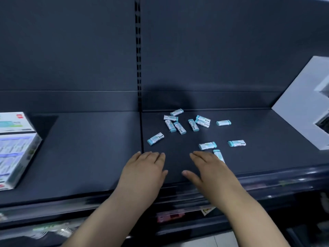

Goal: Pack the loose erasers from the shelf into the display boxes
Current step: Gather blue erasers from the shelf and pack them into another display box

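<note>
head view, the only one. on the dark shelf (89, 148), a scatter of loose erasers (179, 124), white with teal ends. a knot of them towards the back, just right of the slotted post (138, 50). singles lie nearer the front, among them the left single (155, 138) and the far right single (236, 143). none boxed yet, by the look of it.

left hand (144, 168) palm down near the front edge, fingers straight and close together, holding nothing. right hand (208, 168) likewise flat and spread, gripping nothing, its outer edge hiding part of the nearest eraser (218, 155). touching it or only above it: cannot tell.

probably the start of gathering. best done by sweeping with flat palms from both sides into one heap, near singles first, then the back knot. keep the push away from the front lip, to lose none over the edge. once heaped, turn them all one way before lifting, for a neat fit in a box.

round about: a printed box (16, 148) at the far left, well apart from the erasers, its opening not seen. a white carton-like shape (299, 107) at the far right, cut off by the frame; display box or not, cannot tell. below, blurred goods (170, 215) on a lower shelf.

nothing between hands and erasers. only the shelf seam (142, 132) under the post, a likely snag for a sliding eraser.
</note>
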The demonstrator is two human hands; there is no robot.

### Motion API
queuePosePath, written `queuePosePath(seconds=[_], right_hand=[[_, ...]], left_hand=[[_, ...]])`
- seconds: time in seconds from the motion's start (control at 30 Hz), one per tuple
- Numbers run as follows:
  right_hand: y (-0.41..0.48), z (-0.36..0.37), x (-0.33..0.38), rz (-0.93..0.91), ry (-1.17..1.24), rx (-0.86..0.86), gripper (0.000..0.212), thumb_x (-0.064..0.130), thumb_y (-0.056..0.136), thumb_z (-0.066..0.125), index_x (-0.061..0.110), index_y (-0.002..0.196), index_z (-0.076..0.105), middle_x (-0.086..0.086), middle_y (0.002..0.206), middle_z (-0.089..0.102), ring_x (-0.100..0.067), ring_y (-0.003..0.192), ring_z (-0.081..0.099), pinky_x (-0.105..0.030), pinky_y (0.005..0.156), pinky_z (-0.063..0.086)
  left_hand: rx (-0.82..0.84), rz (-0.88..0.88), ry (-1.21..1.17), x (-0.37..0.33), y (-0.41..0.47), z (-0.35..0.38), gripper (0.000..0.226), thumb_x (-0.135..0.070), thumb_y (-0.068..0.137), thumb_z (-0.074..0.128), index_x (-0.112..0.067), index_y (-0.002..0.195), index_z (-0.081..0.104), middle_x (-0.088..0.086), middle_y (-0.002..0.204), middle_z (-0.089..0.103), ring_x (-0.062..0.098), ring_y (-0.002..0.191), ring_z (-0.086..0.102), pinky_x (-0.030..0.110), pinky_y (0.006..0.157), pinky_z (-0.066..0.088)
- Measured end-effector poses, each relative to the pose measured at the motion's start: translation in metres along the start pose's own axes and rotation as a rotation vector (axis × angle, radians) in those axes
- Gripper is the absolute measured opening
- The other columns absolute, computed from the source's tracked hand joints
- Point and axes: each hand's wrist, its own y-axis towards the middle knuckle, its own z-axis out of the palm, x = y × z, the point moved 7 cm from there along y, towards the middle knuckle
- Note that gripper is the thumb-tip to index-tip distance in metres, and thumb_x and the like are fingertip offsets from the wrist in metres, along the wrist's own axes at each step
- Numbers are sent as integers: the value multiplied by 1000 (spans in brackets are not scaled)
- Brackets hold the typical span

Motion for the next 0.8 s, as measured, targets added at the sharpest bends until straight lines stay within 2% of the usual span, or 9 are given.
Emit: queuePosePath(seconds=[0.2,0.4,0.53,0.67,0.8], right_hand=[[24,-9,-20,19,15,-23,64,56,90,38,22,144,28,9,150,27,-10,139,19,-25,114,19],[38,-19,-66,137,21,-34,63,51,88,49,19,140,37,5,146,37,-14,136,29,-29,111,27],[38,-9,-94,212,65,21,58,44,85,59,22,136,43,5,139,46,-15,129,39,-24,102,35],[42,3,-110,160,84,89,57,39,80,67,24,132,48,8,135,46,-10,125,41,-18,102,34],[57,8,-127,76,93,123,65,46,77,67,28,134,44,10,134,44,-10,126,39,-18,103,32]], left_hand=[[8,3,6,4,29,1,54,-43,99,26,-23,148,17,-7,151,27,12,137,24,29,115,8],[29,88,-9,-3,66,9,53,-42,99,29,-23,147,19,-7,150,27,12,137,24,31,115,9],[58,142,-30,-19,85,23,53,-40,99,31,-21,147,21,-6,149,29,15,136,26,28,113,11],[93,157,-68,-36,100,38,52,-39,99,32,-21,147,22,-5,149,30,17,134,28,29,113,12],[59,89,-66,-54,121,43,51,-38,99,32,-23,147,22,-5,148,30,18,134,28,30,114,11]])
